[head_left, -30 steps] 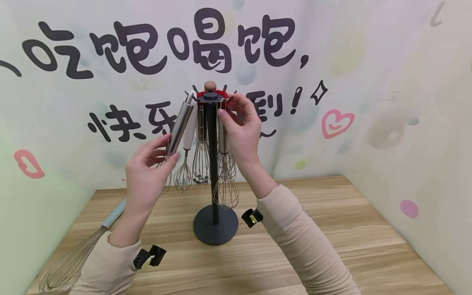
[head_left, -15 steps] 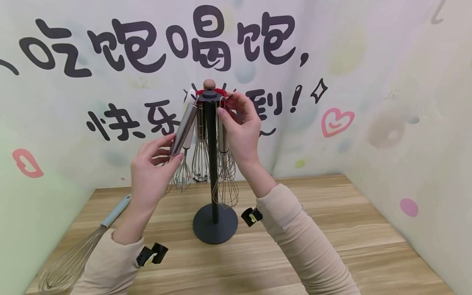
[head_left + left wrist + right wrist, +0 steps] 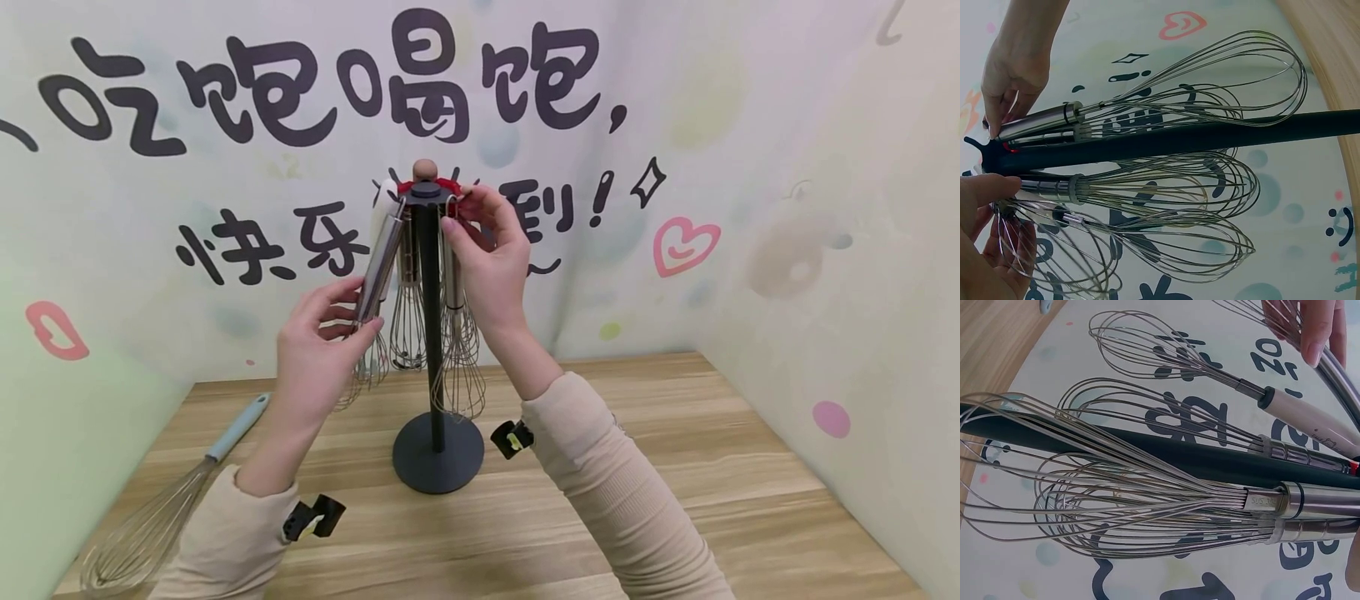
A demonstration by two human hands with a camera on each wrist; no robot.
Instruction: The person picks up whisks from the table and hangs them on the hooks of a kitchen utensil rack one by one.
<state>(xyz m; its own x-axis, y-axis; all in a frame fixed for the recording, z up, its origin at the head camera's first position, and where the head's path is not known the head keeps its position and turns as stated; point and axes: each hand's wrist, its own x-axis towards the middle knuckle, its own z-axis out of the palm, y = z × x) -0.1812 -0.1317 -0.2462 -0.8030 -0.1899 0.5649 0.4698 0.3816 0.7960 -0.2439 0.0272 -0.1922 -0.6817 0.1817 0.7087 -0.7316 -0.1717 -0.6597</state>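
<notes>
A steel-handled whisk (image 3: 379,265) leans at a slant with its top loop at the front-left hook of a black rotating stand (image 3: 438,467). My left hand (image 3: 318,346) grips it low on the handle, between thumb and fingers. At the stand's right side my right hand (image 3: 495,258) pinches the top of another steel whisk (image 3: 453,283), close to its hook. Behind the held whisk hangs a white-handled whisk (image 3: 1310,419). More steel whisks hang around the pole, such as the one behind it (image 3: 407,250). Whether the held whisk's loop is over the hook I cannot tell.
A large whisk with a light blue handle (image 3: 237,428) lies on the wooden table (image 3: 600,500) at the left, partly behind my left forearm. A wooden knob (image 3: 424,170) tops the stand. A printed cloth wall (image 3: 600,275) rises behind.
My left hand has moved right, bringing the steel whisk inward so its loop now meets the front-left hook and overlaps the white-handled whisk. My right hand stays at the stand's top.
</notes>
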